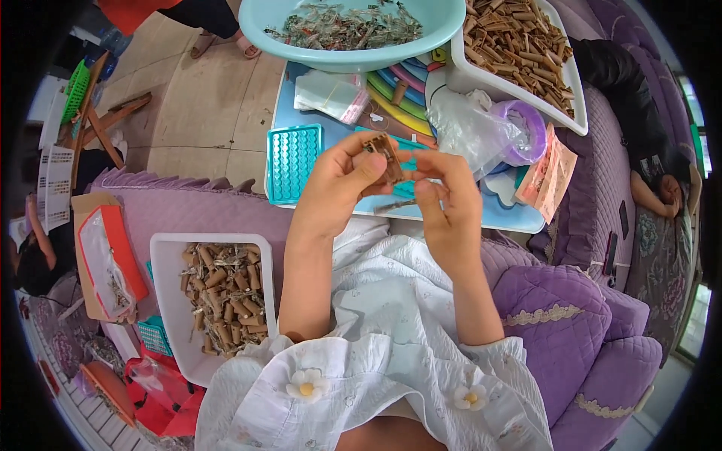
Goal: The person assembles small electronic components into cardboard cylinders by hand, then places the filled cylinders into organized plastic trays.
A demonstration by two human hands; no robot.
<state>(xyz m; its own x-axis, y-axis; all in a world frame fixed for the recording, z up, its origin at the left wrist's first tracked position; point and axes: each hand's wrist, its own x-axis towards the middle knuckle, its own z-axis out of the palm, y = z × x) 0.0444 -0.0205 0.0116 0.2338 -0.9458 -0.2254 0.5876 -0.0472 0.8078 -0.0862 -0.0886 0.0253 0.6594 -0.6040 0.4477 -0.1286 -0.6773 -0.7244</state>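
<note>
Both hands pinch a small brown tube (387, 154) above the worktop (316, 135): left hand (338, 184) fingers and right hand (447, 199) fingers pressed on it. A loosened pinch could drop it into the lap.

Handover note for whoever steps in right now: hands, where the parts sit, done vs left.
Left hand: pinching a small brown tube-shaped piece at chest height.
Right hand: fingertips on the same piece, from the other side.
Both hands are above the light blue tabletop, next to the teal plastic grid tray.
Supplies: white rectangular tray of brown tubes at the left side; a second white tray of brown tubes at far right; pale green basin of thin grey-green bits at the far edge.
Done: one piece in hand. Left: cannot tell how many; both trays look full.
</note>
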